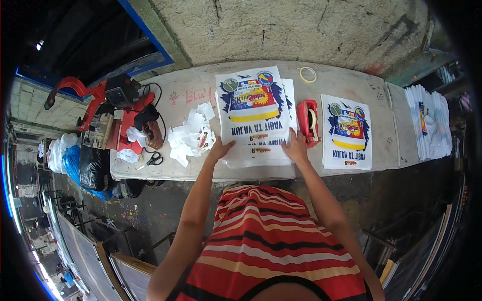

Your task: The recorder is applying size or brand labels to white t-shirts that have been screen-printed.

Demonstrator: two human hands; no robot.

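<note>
A stack of white printed sheets (249, 123) lies on the table straight in front of me, its printing upside down from where I stand. The uppermost sheet sits farther back than those below, so a second print shows along the near side. My left hand (221, 149) grips the stack's left edge near its front corner, fingers closed at the paper. On the opposite edge, my right hand (296, 147) has its fingers closed at the sheets, some of them hidden by the hand. A red tape dispenser (308, 122) stands just beyond my right hand.
To the right are another printed stack (346, 133) and a pile of folded white printed items (427, 124). A tape roll (308, 74) lies at the back. Leftward are torn paper scraps (191, 133), scissors (152, 160) and a red heat press (113, 108). A concrete wall (296, 30) rises behind.
</note>
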